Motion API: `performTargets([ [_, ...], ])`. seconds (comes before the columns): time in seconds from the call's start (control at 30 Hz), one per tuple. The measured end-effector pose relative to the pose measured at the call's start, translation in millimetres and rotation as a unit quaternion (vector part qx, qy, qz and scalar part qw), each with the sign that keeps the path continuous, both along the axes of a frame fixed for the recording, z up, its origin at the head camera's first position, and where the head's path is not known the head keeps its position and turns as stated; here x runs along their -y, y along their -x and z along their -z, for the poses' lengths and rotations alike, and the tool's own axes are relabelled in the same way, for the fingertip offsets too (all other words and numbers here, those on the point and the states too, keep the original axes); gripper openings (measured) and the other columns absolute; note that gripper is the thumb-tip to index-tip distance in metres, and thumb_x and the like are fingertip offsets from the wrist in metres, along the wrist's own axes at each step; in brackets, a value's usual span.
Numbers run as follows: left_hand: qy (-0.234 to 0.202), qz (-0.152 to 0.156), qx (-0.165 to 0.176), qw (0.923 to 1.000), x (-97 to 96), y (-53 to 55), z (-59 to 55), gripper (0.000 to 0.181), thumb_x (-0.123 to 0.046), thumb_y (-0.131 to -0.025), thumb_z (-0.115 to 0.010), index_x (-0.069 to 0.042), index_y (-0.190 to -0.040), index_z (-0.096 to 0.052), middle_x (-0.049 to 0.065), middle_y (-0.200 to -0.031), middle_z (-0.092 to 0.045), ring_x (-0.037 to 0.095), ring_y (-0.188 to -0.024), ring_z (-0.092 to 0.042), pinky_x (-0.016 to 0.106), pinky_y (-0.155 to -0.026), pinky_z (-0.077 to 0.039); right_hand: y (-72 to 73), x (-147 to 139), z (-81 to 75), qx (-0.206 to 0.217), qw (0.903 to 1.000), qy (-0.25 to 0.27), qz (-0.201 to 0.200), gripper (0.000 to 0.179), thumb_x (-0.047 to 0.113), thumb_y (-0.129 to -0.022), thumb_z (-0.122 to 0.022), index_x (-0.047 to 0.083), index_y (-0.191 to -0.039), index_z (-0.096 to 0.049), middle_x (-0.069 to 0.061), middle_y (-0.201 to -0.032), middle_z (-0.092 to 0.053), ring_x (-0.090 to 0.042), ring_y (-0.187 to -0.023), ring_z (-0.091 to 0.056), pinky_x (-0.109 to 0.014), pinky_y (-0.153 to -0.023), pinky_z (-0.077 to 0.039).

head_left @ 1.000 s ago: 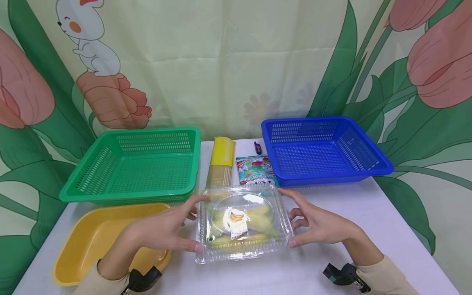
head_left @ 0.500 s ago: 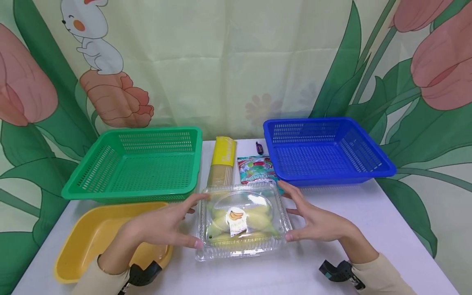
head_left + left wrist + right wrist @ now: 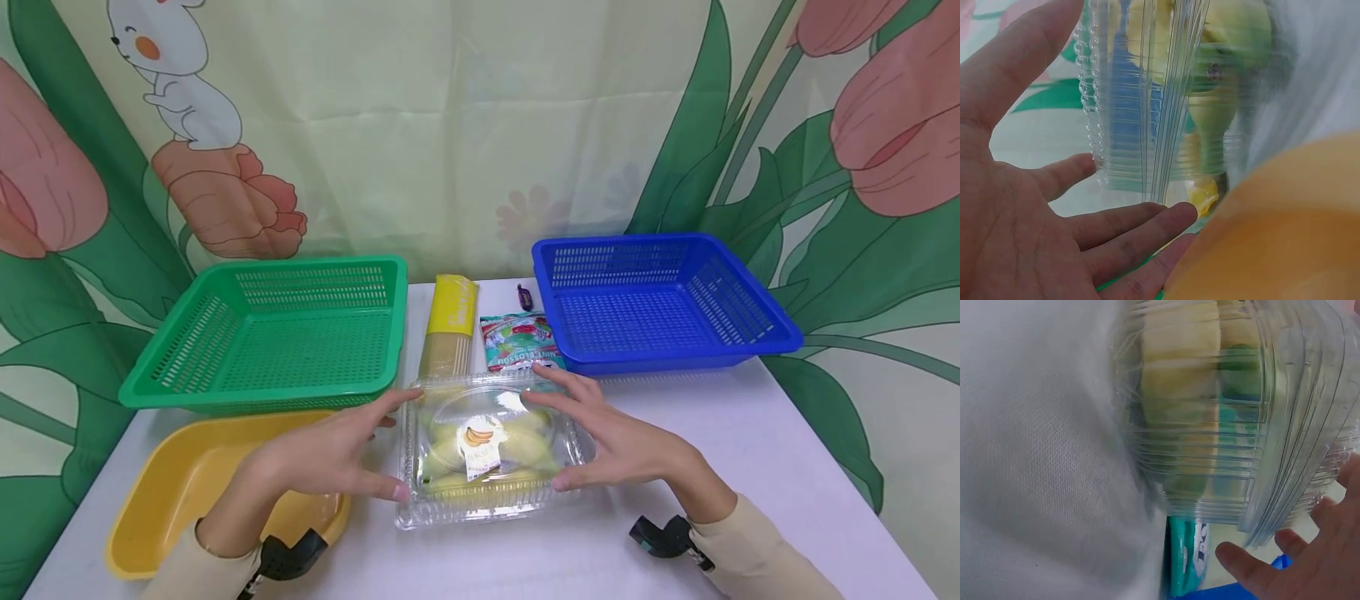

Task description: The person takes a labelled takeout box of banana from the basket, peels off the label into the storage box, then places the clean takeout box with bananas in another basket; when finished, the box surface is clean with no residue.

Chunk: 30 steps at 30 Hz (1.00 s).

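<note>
And here's my left hand (image 3: 330, 454), spread wide at the left rim of the clear, rectangular plastic clamshell box (image 3: 521, 458), much where it was a second ago, nothing pinched. The box sits on the cloth in front of me, its yellow-green fruit (image 3: 1179, 369) showing through (the white label (image 3: 482, 454) pictures bananas). Now the change: my right hand (image 3: 615, 437) has slid inward from the right-hand edge, its spread fingers and thumb now over the lid! Whether they touch it, I can't tell. So the box is framed, not gripped, and it has hardly moved.

Across the white cloth-covered table (image 3: 750, 454), from the left: a smooth yellow plastic tub (image 3: 168, 492), then a green slatted plastic basket (image 3: 315, 354) behind it. Behind the box, a long tan packet with a yellow top (image 3: 450, 321), a teal printed pouch (image 3: 517, 340), and a tiny dark-purple wrapped piece (image 3: 524, 297). Far right, a blue slatted plastic basket (image 3: 637, 321). Behind everything hangs a pale fabric backdrop (image 3: 375, 158), rabbit at left, pink tulips both sides.
</note>
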<state>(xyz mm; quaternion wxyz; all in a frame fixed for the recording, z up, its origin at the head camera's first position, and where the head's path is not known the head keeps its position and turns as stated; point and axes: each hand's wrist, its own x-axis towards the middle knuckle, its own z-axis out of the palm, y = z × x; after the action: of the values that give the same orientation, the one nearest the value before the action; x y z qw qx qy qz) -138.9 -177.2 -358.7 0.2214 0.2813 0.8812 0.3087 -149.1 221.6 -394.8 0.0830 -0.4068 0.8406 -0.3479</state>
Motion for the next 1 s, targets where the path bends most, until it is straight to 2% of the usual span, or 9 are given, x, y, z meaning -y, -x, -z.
performTargets([
  [0.23, -0.012, 0.010, 0.005, 0.9999, -2.0, 0.1, -7.9, 0.105, -0.056, -0.084, -0.080, -0.021, -0.163, -0.021, 0.010, -0.165, -0.028, 0.039, -0.139, -0.048, 0.060, -0.108, -0.046, 0.4, 1.6, -2.7, -0.002, 0.9999, -0.011, 0.009, 0.091, 0.047, -0.079, -0.087, 0.030, -0.157, -0.042, -0.004, -0.172, -0.005, -0.040, -0.150, -0.011, -0.076, -0.103, -0.032],
  [0.33, -0.001, 0.014, -0.016, 0.9998, -2.7, 0.2, -13.6, 0.095, -0.057, -0.088, -0.076, -0.018, -0.161, -0.029, 0.008, -0.162, -0.035, 0.037, -0.137, -0.050, 0.058, -0.108, -0.046, 1.0, 1.8, -2.1, 0.000, 0.9998, -0.016, 0.012, 0.090, 0.048, -0.079, -0.087, 0.032, -0.156, -0.044, -0.004, -0.171, -0.006, -0.041, -0.149, -0.012, -0.076, -0.102, -0.032],
  [0.5, 0.046, 0.009, -0.071, 0.9964, -12.1, -1.1, -23.5, 0.079, -0.062, -0.091, -0.070, -0.017, -0.152, -0.046, 0.005, -0.153, -0.048, 0.032, -0.138, -0.049, 0.056, -0.109, -0.046, 1.9, 1.4, -1.0, 0.001, 0.9997, -0.018, 0.015, 0.091, 0.049, -0.077, -0.087, 0.033, -0.156, -0.043, -0.005, -0.171, -0.005, -0.042, -0.149, -0.012, -0.079, -0.103, -0.030],
  [0.67, 0.077, -0.011, -0.096, 0.9923, -24.8, -3.5, -27.2, 0.078, -0.060, -0.090, -0.071, -0.019, -0.152, -0.048, 0.013, -0.163, -0.035, 0.039, -0.147, -0.039, 0.060, -0.110, -0.044, 1.8, 1.3, -1.5, 0.010, 0.9997, -0.016, 0.016, 0.090, 0.049, -0.078, -0.087, 0.033, -0.155, -0.044, -0.005, -0.171, -0.006, -0.043, -0.150, -0.011, -0.080, -0.102, -0.030],
  [0.77, 0.058, -0.017, -0.136, 0.9888, -31.6, -3.7, -27.5, 0.071, -0.057, -0.090, -0.073, -0.020, -0.148, -0.052, 0.012, -0.165, -0.032, 0.039, -0.147, -0.038, 0.059, -0.109, -0.046, 2.6, 2.9, -1.5, 0.016, 0.9996, -0.017, 0.014, 0.089, 0.049, -0.078, -0.087, 0.034, -0.155, -0.044, -0.006, -0.171, -0.006, -0.042, -0.150, -0.010, -0.080, -0.102, -0.030],
  [0.9, 0.000, -0.005, -0.205, 0.9787, -43.8, -2.1, -28.7, 0.053, -0.053, -0.090, -0.075, -0.023, -0.132, -0.061, 0.003, -0.153, -0.046, 0.028, -0.137, -0.048, 0.049, -0.106, -0.051, 3.8, 3.3, -2.2, 0.021, 0.9994, -0.019, 0.017, 0.090, 0.049, -0.078, -0.087, 0.035, -0.155, -0.044, -0.006, -0.171, -0.006, -0.041, -0.150, -0.011, -0.080, -0.101, -0.031],
  [1.0, -0.022, 0.012, -0.223, 0.9745, -53.2, -0.6, -29.3, 0.045, -0.053, -0.090, -0.075, -0.025, -0.123, -0.061, -0.001, -0.147, -0.049, 0.022, -0.132, -0.051, 0.044, -0.103, -0.052, 3.8, 2.2, -2.9, 0.027, 0.9992, -0.019, 0.022, 0.089, 0.049, -0.077, -0.087, 0.037, -0.154, -0.045, -0.004, -0.171, -0.007, -0.040, -0.149, -0.011, -0.080, -0.101, -0.032],
])
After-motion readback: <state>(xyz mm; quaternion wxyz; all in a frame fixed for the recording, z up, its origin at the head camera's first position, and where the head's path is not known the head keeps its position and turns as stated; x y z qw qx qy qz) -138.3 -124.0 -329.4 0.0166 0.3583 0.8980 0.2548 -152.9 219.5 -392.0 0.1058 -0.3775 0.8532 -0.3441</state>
